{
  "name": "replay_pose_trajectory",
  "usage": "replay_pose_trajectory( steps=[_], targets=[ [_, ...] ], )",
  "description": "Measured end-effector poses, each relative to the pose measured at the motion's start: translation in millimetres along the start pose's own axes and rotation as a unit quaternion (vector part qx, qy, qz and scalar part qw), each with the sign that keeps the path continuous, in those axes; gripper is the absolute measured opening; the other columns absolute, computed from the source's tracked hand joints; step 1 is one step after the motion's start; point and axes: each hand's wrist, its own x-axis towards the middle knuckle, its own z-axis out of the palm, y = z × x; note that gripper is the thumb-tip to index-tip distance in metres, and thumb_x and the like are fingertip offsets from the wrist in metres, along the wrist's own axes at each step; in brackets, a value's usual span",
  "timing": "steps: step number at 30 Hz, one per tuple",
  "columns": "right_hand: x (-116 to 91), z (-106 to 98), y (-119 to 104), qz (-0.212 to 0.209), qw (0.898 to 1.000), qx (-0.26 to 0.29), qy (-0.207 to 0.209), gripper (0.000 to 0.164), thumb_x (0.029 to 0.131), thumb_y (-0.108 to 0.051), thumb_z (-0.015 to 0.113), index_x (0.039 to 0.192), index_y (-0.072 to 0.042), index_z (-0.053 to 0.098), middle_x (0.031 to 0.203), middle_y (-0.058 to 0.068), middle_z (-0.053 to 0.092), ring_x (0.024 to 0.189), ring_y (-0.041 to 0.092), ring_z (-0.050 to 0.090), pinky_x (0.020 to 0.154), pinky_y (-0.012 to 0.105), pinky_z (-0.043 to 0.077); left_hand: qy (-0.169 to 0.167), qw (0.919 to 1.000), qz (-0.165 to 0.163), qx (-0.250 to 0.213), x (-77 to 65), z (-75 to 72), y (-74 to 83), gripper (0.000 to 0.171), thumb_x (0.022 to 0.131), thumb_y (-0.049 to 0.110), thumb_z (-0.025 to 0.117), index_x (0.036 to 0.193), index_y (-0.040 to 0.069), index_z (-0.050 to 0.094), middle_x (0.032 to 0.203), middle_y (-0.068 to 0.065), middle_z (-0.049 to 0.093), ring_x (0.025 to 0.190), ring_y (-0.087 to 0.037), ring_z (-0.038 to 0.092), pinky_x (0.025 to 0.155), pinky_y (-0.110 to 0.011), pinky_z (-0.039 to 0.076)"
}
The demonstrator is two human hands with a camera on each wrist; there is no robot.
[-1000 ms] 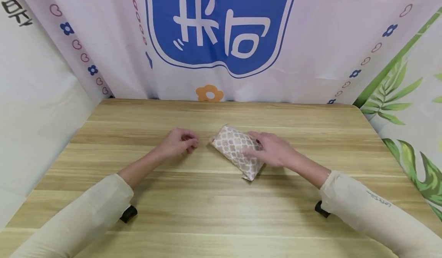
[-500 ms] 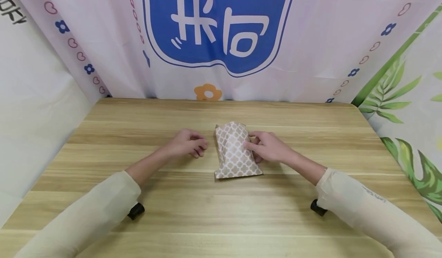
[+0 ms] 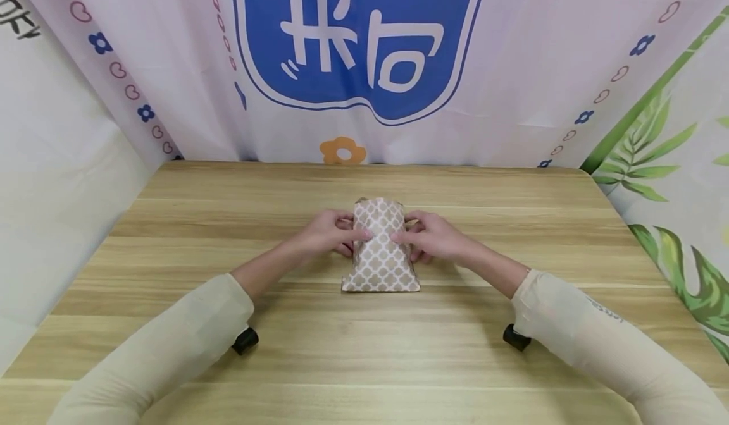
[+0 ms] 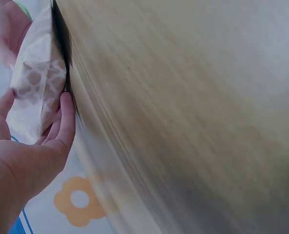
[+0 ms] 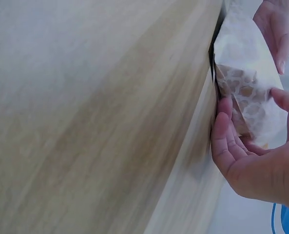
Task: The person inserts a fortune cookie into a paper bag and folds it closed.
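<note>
A puffed paper packet [image 3: 381,264] with a tan and white lattice pattern lies upright in the head view, near the middle of the table. My left hand [image 3: 330,232] grips its left side, thumb on the top face and fingers curled at the edge. On the opposite side my right hand [image 3: 435,238] holds it the same way. The left wrist view shows the left hand [image 4: 32,151] with thumb and fingers around the packet [image 4: 39,78]. In the right wrist view, the right hand [image 5: 261,156] pinches the packet [image 5: 246,83] at its side. What the packet contains is hidden.
The wood-grain table [image 3: 364,349] extends on all sides of the packet. Behind it hangs a white cloth [image 3: 512,96] with a blue emblem and an orange flower. Black wrist devices [image 3: 245,341] sit under both pale sleeves [image 3: 171,343].
The packet has turned from a slant to nearly straight and shifted slightly left. My left hand has moved right and taken hold of its left side; the right hand keeps its side.
</note>
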Motion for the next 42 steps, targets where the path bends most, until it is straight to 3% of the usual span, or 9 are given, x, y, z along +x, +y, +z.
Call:
replay_pose_trajectory(
  steps=[6,12,20,23,26,33,38,40,42],
  targets=[
    [-1,2,-2,-0.032,0.998,0.046,0.015,0.068,0.099,-0.028,0.073,0.150,-0.001,0.036,0.121,0.022,0.066,0.094,0.026,0.069,0.074,0.037,0.061,0.009,0.9996,0.028,-0.004,-4.5,-0.9,3.2,0.073,0.092,0.013,0.080,0.151,-0.004,0.039,0.128,-0.025,0.066,0.093,-0.025,0.070,0.081,-0.036,0.063],
    [-2,4,-6,-0.104,0.992,0.059,0.050,0.061,0.096,-0.017,0.076,0.143,-0.001,0.040,0.116,0.023,0.068,0.097,0.029,0.070,0.074,0.040,0.062,0.022,0.9952,0.093,0.020,-13.4,-3.7,9.9,0.074,0.090,0.009,0.081,0.150,-0.002,0.040,0.132,-0.025,0.064,0.116,-0.036,0.066,0.096,-0.039,0.059],
    [-6,3,-9,-0.177,0.980,0.030,0.086,0.061,0.094,-0.011,0.078,0.141,0.002,0.042,0.114,0.022,0.069,0.103,0.031,0.068,0.089,0.036,0.060,0.061,0.9799,0.188,0.027,-15.0,-5.5,11.6,0.065,0.084,-0.002,0.083,0.139,-0.008,0.049,0.121,-0.025,0.068,0.107,-0.033,0.068,0.094,-0.033,0.059],
    [-7,3,-11,-0.204,0.973,0.027,0.102,0.061,0.092,-0.009,0.079,0.140,0.002,0.043,0.115,0.022,0.070,0.103,0.033,0.068,0.085,0.035,0.061,0.078,0.9700,0.227,0.040,-16.0,-5.4,12.7,0.069,0.081,-0.004,0.085,0.138,-0.008,0.048,0.121,-0.025,0.069,0.105,-0.034,0.069,0.092,-0.034,0.060],
    [-8,2,-11,-0.238,0.964,0.029,0.116,0.059,0.090,-0.005,0.080,0.138,0.002,0.046,0.115,0.022,0.071,0.102,0.035,0.069,0.080,0.034,0.061,0.099,0.9543,0.276,0.058,-16.9,-4.7,13.7,0.070,0.079,-0.006,0.086,0.137,-0.007,0.047,0.121,-0.025,0.069,0.104,-0.034,0.070,0.093,-0.036,0.060],
    [-14,-1,-12,-0.302,0.942,0.005,0.147,0.057,0.087,0.000,0.081,0.135,0.005,0.050,0.112,0.021,0.073,0.098,0.032,0.069,0.078,0.033,0.061,0.143,0.9072,0.388,0.077,-22.5,-1.4,16.9,0.073,0.074,-0.014,0.086,0.135,-0.010,0.047,0.123,-0.026,0.065,0.104,-0.036,0.067,0.092,-0.032,0.058],
    [-18,-3,-15,-0.349,0.921,-0.028,0.168,0.063,0.082,0.001,0.085,0.135,0.005,0.051,0.125,0.020,0.068,0.100,0.027,0.068,0.079,0.037,0.061,0.158,0.8529,0.479,0.134,-22.6,-2.2,18.4,0.074,0.070,-0.014,0.088,0.132,-0.013,0.049,0.131,-0.029,0.058,0.106,-0.037,0.068,0.087,-0.031,0.060],
    [-19,-4,-16,-0.377,0.909,-0.041,0.173,0.066,0.079,0.003,0.087,0.135,0.005,0.052,0.128,0.020,0.066,0.100,0.027,0.068,0.078,0.042,0.062,0.161,0.8290,0.509,0.167,-22.3,-3.3,19.4,0.072,0.069,-0.012,0.090,0.131,-0.012,0.052,0.131,-0.029,0.058,0.108,-0.038,0.066,0.085,-0.032,0.060],
    [-20,-4,-16,-0.409,0.893,-0.059,0.177,0.065,0.077,0.005,0.087,0.133,0.006,0.053,0.127,0.020,0.065,0.099,0.027,0.067,0.075,0.044,0.062,0.162,0.8118,0.525,0.197,-22.4,-4.5,20.2,0.069,0.071,-0.010,0.090,0.130,-0.010,0.056,0.132,-0.027,0.059,0.109,-0.036,0.064,0.084,-0.034,0.060]
  ],
)
